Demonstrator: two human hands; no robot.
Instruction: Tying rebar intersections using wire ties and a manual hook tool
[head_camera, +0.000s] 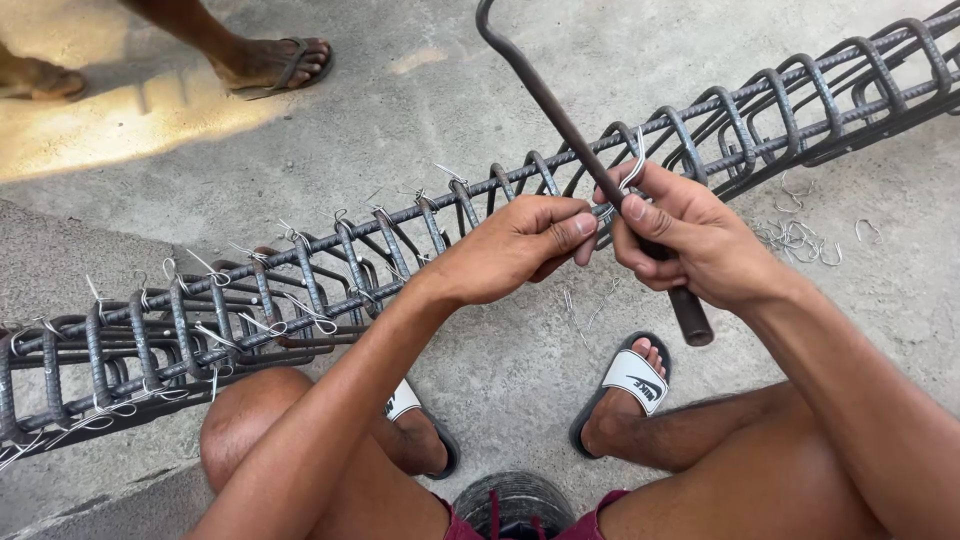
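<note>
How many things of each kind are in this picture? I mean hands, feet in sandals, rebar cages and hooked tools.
Hands: 2, the left hand and the right hand
Feet in sandals: 4, two slides on the person's own feet and two flip-flops on another person's feet
Rebar cages: 1
Hooked metal tools: 1, gripped by the right hand
Total: 8

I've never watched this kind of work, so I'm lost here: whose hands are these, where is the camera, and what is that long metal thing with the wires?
The camera sits on a seated person's head and looks down at their own bare hands. The long thing is a rebar cage: steel bars with loops tied on by thin wire, lying on the concrete floor. The right hand grips a hooked metal rod; the left hand pinches a wire tie at the cage. Spare wire pieces lie nearby. Another person's sandalled foot shows at the top.
</note>
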